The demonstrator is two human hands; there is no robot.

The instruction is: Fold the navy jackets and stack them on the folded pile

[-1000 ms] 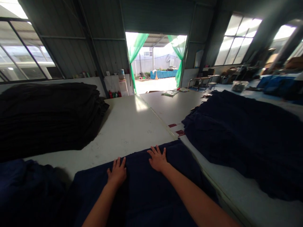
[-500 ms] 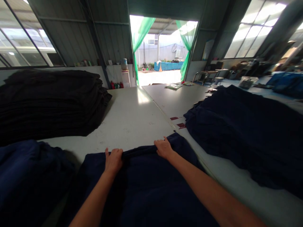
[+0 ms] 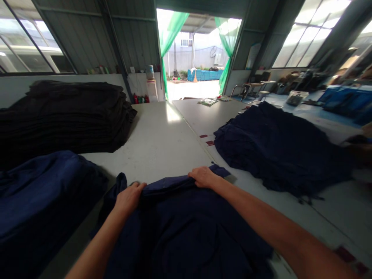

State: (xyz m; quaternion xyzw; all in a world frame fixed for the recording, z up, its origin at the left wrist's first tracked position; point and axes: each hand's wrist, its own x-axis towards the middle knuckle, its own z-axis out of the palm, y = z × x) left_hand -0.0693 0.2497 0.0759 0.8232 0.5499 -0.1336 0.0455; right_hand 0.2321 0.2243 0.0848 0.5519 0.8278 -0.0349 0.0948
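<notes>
A dark navy garment [image 3: 180, 224] lies spread before me on the pale table [image 3: 151, 143], its far edge folded into a band. My left hand [image 3: 130, 197] is closed on the left part of that band, with a bunched corner of cloth standing up beside it. Farther right along the same edge, my right hand [image 3: 203, 177] grips the cloth, and a flap sticks out beyond the fingers. Between the two hands the band is stretched nearly straight. The fingertips of both hands are partly hidden by the fabric.
To my left sits a navy cloth pile [image 3: 52, 186], with a tall stack of black cloth [image 3: 81, 116] behind it. A loose navy heap [image 3: 279, 147] covers the table's right side. Flat printed packets [image 3: 208, 102] lie at the far end, before an open doorway with green curtains [image 3: 173, 35].
Both hands keep hold of the garment's edge. The cloth has become more wrinkled and its left corner has bunched up. The view has shifted, showing more of the table on the right.
</notes>
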